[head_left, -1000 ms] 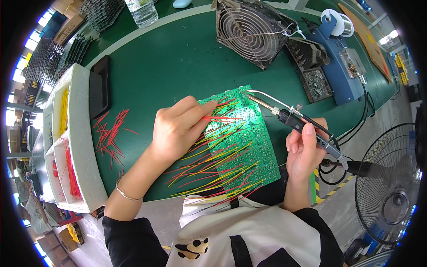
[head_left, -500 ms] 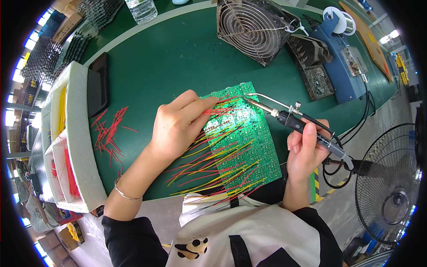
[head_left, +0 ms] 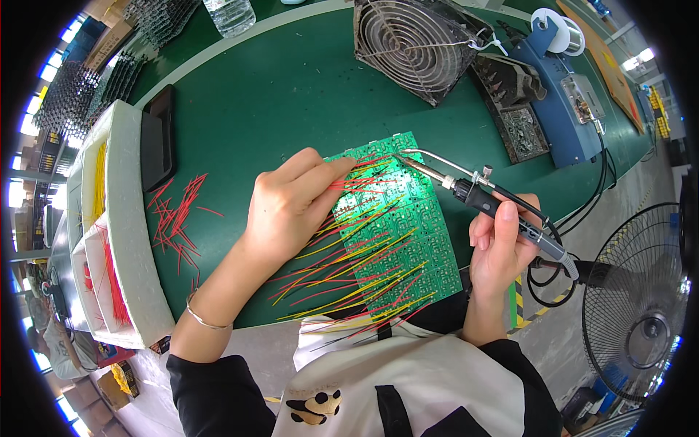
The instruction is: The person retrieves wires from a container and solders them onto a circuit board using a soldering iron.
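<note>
A green circuit board panel [head_left: 433, 240] lies at the table's near edge, with many red, yellow and black wires [head_left: 364, 273] trailing off its left side. My left hand [head_left: 291, 200] is closed in a pinch over the board's upper left, on a red wire [head_left: 362, 164] as far as I can see; the fingertips partly hide it. My right hand [head_left: 506, 237] grips a soldering iron [head_left: 477, 198] by its dark handle. The iron's tip and the thin metal solder feed tube [head_left: 429, 155] beside it meet at the board's upper part, near the wire ends.
Loose red wires [head_left: 178, 218] lie left of my arm. Beyond them stand a white foam tray [head_left: 135, 240] of sorted wires and a black tray [head_left: 160, 138]. A square fan [head_left: 415, 47], an iron stand [head_left: 513, 116] and a blue solder feeder [head_left: 561, 109] occupy the back right.
Both hands and the iron stay almost where they were. The iron's tip has shifted very slightly on the board; the whole view has moved a little.
</note>
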The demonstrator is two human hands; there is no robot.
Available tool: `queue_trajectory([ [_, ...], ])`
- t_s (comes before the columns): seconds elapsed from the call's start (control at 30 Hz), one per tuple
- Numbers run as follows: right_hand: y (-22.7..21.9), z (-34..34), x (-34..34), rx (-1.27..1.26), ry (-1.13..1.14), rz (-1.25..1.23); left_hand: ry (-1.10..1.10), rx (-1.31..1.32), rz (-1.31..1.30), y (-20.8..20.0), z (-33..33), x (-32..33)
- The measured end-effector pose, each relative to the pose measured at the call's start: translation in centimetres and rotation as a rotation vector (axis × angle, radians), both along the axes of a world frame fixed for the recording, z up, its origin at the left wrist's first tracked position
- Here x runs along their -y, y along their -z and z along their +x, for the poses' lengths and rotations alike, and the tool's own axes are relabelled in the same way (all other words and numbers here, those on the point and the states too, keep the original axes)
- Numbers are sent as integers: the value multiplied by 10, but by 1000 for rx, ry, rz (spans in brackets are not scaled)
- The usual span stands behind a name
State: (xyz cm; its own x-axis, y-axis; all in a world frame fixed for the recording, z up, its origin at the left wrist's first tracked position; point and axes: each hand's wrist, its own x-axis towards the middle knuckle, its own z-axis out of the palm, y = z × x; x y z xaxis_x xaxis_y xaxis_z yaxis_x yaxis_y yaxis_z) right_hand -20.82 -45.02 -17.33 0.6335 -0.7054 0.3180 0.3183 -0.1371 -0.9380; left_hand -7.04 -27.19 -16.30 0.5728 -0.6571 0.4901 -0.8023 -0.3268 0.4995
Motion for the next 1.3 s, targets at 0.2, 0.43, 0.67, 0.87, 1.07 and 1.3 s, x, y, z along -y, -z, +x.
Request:
queue_trajectory([
  [0.2,2,-3,2,58,-41,70,-3,6,-1,1,-1,-1],
  [0.43,3,-3,1,59,-43,49,-3,28,14,0,0,-2],
  [0.67,2,-3,1,67,-48,44,-1,101,35,3,0,-2],
  [0.87,1,-3,2,64,-44,18,13,101,34,2,-2,-2],
  [1.07,0,-3,3,107,-36,70,9,123,45,2,-2,-3],
  [1.3,2,-2,2,62,-4,0,6,145,37,3,-1,-3],
])
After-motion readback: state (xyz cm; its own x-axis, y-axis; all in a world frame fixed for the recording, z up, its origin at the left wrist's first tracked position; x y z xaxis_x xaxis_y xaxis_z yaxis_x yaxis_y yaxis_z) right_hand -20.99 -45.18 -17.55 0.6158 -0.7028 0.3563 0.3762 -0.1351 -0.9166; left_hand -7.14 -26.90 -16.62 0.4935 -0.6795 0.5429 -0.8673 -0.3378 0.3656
